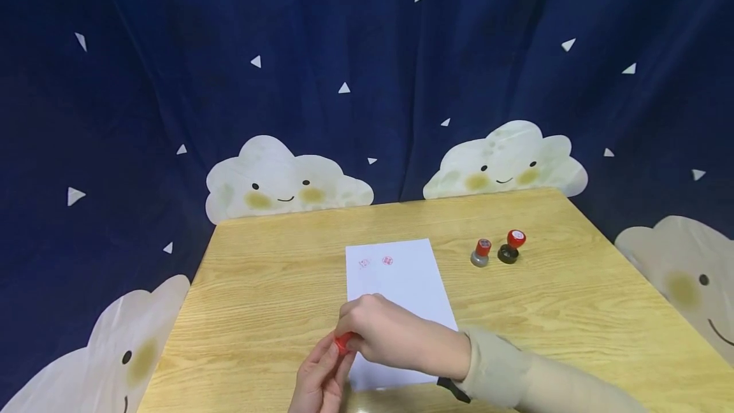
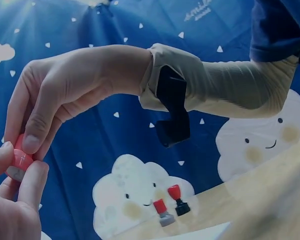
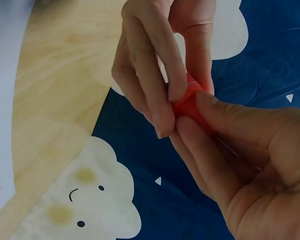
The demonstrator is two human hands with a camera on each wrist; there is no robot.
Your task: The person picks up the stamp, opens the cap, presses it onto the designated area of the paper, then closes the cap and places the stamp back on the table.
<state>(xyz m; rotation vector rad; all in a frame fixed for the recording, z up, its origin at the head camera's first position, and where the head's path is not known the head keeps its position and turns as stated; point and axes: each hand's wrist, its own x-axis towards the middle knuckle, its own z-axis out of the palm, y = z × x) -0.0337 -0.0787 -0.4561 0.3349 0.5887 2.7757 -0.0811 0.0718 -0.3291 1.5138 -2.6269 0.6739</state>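
Both hands meet over the near edge of a white paper sheet (image 1: 395,285), around a small red stamp (image 1: 343,343). From below, my left hand (image 1: 321,375) pinches one end between thumb and fingers. My right hand (image 1: 378,330) reaches across from the right and grips the other end. A pale round end face shows on the red stamp (image 2: 22,159) in the left wrist view. In the right wrist view the fingers of both hands cover much of the red stamp (image 3: 192,102).
Two red round prints are on the sheet's upper part. To its right, on the wooden table (image 1: 269,285), stand a red-and-grey stamp (image 1: 481,252) and a red-and-black stamp (image 1: 511,247). A dark blue curtain (image 1: 344,30) with clouds hangs behind.
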